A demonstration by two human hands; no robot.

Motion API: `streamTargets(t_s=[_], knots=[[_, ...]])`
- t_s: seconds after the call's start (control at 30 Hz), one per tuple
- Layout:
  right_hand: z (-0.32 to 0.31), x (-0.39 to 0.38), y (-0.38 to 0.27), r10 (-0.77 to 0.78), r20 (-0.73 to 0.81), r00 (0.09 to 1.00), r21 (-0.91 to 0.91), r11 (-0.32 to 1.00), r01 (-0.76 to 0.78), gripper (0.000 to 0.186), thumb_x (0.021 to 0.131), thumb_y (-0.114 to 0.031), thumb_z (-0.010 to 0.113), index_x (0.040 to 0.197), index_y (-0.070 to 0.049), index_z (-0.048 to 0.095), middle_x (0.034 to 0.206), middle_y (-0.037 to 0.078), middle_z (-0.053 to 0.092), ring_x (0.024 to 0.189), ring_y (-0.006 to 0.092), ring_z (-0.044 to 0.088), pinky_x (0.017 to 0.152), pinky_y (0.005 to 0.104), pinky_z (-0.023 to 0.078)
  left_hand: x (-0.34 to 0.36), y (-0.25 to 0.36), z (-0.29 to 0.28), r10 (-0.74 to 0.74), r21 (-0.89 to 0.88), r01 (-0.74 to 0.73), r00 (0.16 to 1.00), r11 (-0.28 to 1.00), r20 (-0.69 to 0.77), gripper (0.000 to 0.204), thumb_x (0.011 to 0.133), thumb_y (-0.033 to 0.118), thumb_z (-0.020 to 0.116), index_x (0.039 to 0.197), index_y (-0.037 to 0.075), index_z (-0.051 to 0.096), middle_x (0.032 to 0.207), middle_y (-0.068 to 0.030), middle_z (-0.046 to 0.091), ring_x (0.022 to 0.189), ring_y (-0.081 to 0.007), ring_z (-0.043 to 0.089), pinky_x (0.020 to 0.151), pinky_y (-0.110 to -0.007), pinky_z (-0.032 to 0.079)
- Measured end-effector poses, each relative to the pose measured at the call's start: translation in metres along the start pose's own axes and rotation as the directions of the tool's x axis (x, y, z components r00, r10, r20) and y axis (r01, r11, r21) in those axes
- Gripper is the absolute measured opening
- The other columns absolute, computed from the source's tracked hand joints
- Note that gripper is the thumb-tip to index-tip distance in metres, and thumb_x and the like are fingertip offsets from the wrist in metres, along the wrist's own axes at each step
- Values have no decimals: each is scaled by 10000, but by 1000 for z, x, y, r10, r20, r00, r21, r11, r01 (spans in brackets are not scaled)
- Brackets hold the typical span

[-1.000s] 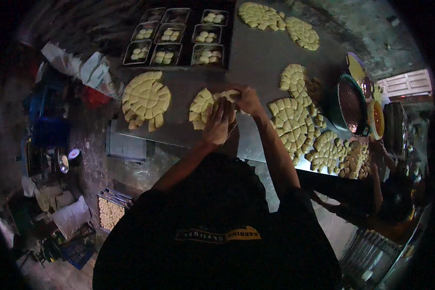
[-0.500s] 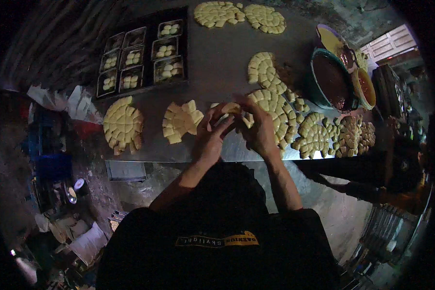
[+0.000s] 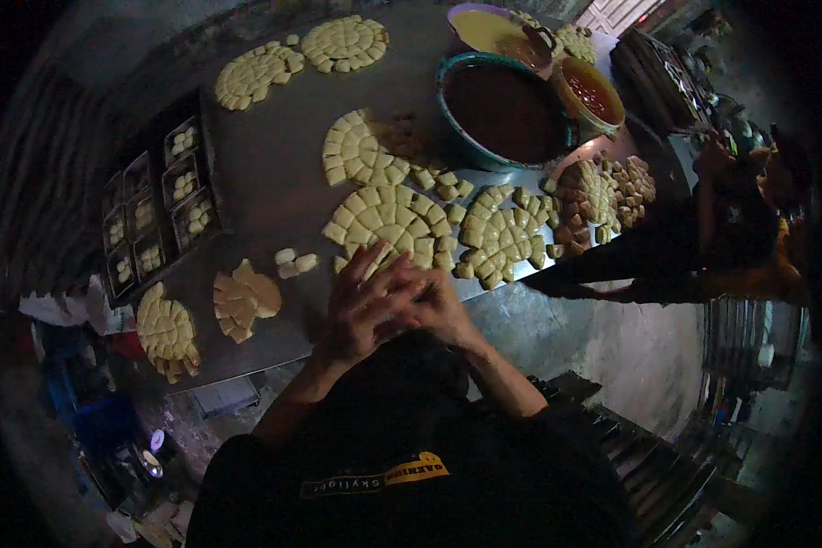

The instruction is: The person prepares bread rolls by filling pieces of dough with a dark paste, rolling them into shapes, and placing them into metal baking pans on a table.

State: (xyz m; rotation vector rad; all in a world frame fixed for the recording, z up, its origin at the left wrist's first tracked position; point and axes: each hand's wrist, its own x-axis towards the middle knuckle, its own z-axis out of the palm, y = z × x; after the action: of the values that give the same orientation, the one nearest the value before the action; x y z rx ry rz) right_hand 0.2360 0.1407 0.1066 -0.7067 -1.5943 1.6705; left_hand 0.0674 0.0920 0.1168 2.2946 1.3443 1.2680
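Left hand (image 3: 360,312) and right hand (image 3: 440,309) overlap; grip cannot be determined. Nearby dough pieces (image 3: 385,219) appear soft, light, probably tacky; hold gently by sides.

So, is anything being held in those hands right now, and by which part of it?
I can't tell: the left hand and right hand overlap at the fingers. No held piece shows, but their palms are hidden. Cut dough lies just beyond.

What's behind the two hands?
Beyond the left hand and right hand, a cut dough round lies on the table. Part of its near edge, and anything between the hands, is covered.
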Motion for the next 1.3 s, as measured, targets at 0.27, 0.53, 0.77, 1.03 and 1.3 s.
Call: streamTargets(t_s=[0.27,0.53,0.77,1.03,1.3], knots=[[-13,-14,-43,123,226,966,448,868,-215,186,927,-121,685,1041,26,696,870,69,699,730,135,640,693,289,508,30,13,41,4,-457,-123,967,881,-253,715,854,720,489,1121,83,674,1276,-146,626,1286,-386,519,1137,-550,294],[-132,44,-40,12,-50,999,-301,953,-27,249,906,-150,700,1082,26,696,989,107,714,900,143,665,754,306,524,46,11,60,-559,-675,373,826,636,-71,1241,745,641,750,1582,130,-12,1630,-218,56,1478,-405,192,1135,-572,272],[-292,158,-12,145,19,989,-1000,16,17,325,987,-372,515,1067,-156,744,905,164,723,872,370,700,754,446,562,20,10,49,-706,-789,427,709,441,-11,1187,797,505,776,1581,132,-34,1627,-217,71,1472,-401,204,1136,-576,264],[-301,169,4,279,76,957,-986,-124,114,369,951,-294,536,1298,-185,603,992,156,706,866,377,692,754,473,569,-23,8,49,-768,-793,451,639,409,-33,1001,894,468,684,1586,164,28,1627,-180,138,1449,-380,276,1118,-572,292],[-288,166,5,197,264,944,-964,41,261,318,939,-199,555,1243,-151,631,967,185,677,825,384,659,741,448,541,-29,4,42,-744,-824,473,661,313,97,732,951,291,662,1521,55,267,1548,-150,323,1372,-282,415,1075,-445,391]])
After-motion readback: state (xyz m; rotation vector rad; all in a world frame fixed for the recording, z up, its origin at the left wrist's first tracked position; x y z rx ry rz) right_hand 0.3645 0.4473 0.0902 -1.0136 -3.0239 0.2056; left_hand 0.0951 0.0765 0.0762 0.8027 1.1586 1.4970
